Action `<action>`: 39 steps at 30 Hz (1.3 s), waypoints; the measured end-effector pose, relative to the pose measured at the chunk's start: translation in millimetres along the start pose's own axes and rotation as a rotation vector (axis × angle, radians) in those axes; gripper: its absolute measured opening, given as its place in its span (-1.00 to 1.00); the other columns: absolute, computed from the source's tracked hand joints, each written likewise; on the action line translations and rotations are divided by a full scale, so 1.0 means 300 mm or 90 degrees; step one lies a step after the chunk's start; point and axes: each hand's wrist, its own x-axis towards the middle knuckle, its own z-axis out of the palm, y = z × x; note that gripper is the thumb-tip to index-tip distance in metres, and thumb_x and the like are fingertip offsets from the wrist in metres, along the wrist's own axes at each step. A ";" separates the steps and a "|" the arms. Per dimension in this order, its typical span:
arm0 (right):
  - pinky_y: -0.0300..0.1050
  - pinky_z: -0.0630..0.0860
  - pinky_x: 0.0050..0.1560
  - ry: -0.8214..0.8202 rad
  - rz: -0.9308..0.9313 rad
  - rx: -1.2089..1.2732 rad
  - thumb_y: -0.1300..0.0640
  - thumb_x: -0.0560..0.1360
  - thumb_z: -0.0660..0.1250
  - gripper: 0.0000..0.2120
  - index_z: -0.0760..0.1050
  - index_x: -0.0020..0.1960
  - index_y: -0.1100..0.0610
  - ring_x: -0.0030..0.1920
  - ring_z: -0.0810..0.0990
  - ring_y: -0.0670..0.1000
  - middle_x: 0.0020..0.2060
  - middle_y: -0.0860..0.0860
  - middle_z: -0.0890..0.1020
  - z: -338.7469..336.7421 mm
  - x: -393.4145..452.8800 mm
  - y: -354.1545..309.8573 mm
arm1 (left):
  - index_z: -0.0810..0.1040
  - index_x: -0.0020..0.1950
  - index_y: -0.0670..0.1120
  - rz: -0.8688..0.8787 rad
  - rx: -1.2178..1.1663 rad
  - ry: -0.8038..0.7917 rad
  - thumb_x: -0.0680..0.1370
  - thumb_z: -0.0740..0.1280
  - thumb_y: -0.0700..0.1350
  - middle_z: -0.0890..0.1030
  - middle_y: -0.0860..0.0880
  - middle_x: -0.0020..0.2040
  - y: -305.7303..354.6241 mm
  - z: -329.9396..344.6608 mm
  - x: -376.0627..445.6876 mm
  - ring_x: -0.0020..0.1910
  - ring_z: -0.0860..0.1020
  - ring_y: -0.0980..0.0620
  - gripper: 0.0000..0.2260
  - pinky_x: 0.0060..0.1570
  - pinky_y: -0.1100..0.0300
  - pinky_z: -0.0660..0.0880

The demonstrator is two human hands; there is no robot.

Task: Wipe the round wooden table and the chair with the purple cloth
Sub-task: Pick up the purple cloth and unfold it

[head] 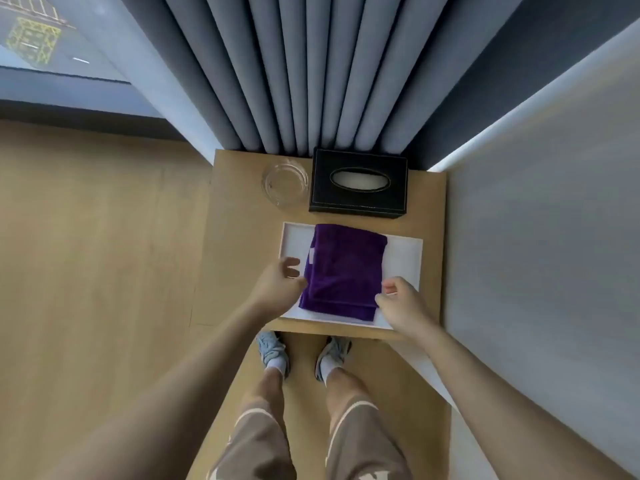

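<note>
- We stand over a small wooden counter (242,237) set against grey curtains (311,71), the purple cloth (346,268) lying folded in a shallow white tray (403,261) — the job, by our reading, has barely begun.
- No round wooden table and no chair show in this view, so we judge that all the wiping is left to do; the step in hand looks like the pick-up of the cloth.
- Our left hand (277,282) sits at the cloth's left edge, fingers (289,263) loosely curled and parted; whether they already pinch the fabric we cannot tell.
- Our right hand (403,303) is at the cloth's near right corner, thumb and forefinger drawn close together — it appears to touch the edge, but a firm hold is not plain.
- The tray holds only the cloth, which covers its middle and leaves white floor bare at the left and right.
- Behind the tray, a black tissue box (358,183) shows pale tissue through its oval slot.
- Just left of the box stands a clear glass dish (284,183); we see nothing in it.
- Below the counter's near edge, our shoes (273,348) rest on the wooden floor (86,254), a pale wall (554,254) to the right.
</note>
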 end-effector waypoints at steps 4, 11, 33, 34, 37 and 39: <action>-0.18 0.37 -0.28 0.101 0.065 0.015 0.11 0.60 0.30 -0.78 0.35 0.19 0.12 -0.12 0.50 -0.07 0.23 0.11 0.51 0.097 0.129 0.020 | 0.41 0.52 -0.10 -0.011 0.049 0.005 0.59 0.37 -0.16 0.55 -0.07 0.32 -0.057 0.090 0.121 0.17 0.54 0.01 -0.52 0.12 0.13 0.49; -0.15 0.51 -0.21 0.141 0.098 0.168 0.09 0.57 0.39 -0.70 0.37 0.21 0.13 -0.10 0.58 -0.01 0.11 0.05 0.57 0.244 0.173 0.009 | 0.37 0.21 -0.02 -0.056 -0.070 0.085 0.55 0.48 -0.14 0.58 0.01 0.04 -0.124 0.232 0.203 0.02 0.63 0.01 -0.65 0.06 0.01 0.64; -0.28 0.58 -0.16 -0.085 -0.407 0.260 0.12 0.54 0.41 -0.95 0.60 -0.01 0.07 -0.14 0.68 -0.15 -0.17 -0.14 0.71 0.020 -0.570 -0.836 | 0.53 0.15 -0.09 0.053 -0.288 0.334 0.57 0.47 -0.11 0.60 0.05 -0.02 0.131 -0.418 -0.643 -0.08 0.59 0.12 -0.79 -0.21 0.34 0.49; -0.24 0.58 -0.12 -0.096 -0.432 0.245 0.12 0.54 0.41 -0.97 0.59 -0.02 0.06 -0.13 0.67 -0.15 -0.18 -0.17 0.70 0.049 -0.615 -0.878 | 0.53 0.19 -0.07 0.064 -0.297 0.375 0.56 0.48 -0.13 0.60 0.05 0.04 0.113 -0.462 -0.695 -0.02 0.59 0.11 -0.75 -0.12 0.31 0.51; -0.01 0.58 -0.08 -0.156 -0.494 0.184 0.08 0.54 0.40 -0.84 0.54 -0.04 0.19 -0.21 0.64 -0.03 -0.26 -0.05 0.66 0.178 -0.766 -0.995 | 0.62 0.17 0.00 0.117 -0.366 0.438 0.58 0.46 -0.11 0.68 0.06 0.07 0.042 -0.604 -0.853 0.06 0.64 0.17 -0.82 0.00 0.28 0.54; 0.06 0.54 -0.12 -0.214 -0.531 0.157 -0.02 0.51 0.37 -0.68 0.48 -0.06 0.27 -0.27 0.56 0.01 -0.31 0.01 0.58 0.288 -0.881 -1.056 | 0.66 0.18 0.01 0.143 -0.449 0.423 0.65 0.39 -0.07 0.73 0.04 0.08 -0.021 -0.685 -0.951 0.11 0.67 0.11 -0.87 0.02 0.22 0.58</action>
